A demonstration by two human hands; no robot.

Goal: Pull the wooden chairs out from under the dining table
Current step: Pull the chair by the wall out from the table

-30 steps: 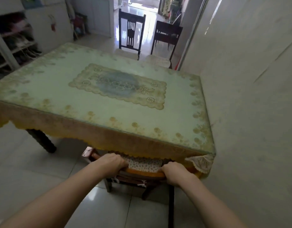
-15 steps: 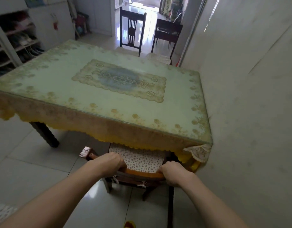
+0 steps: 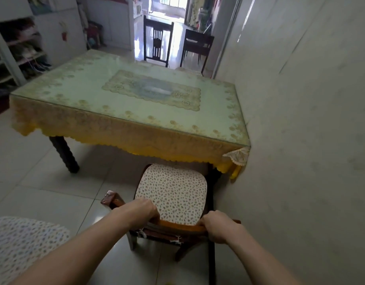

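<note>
Both hands grip the chair's top rail (image 3: pixel 177 226), left hand (image 3: pixel 139 211) and right hand (image 3: pixel 217 226) with fingers curled shut around it. The chair (image 3: pixel 173 194) lies straight ahead, its seat almost clear of the counter (image 3: pixel 124 105); the pull runs straight back toward the body.

Both hands, left hand (image 3: pixel 139 210) and right hand (image 3: pixel 218 226), hold the chair (image 3: pixel 173 227) back tight. Its spotty seat sticks out from the counter (image 3: pixel 136 112).
</note>
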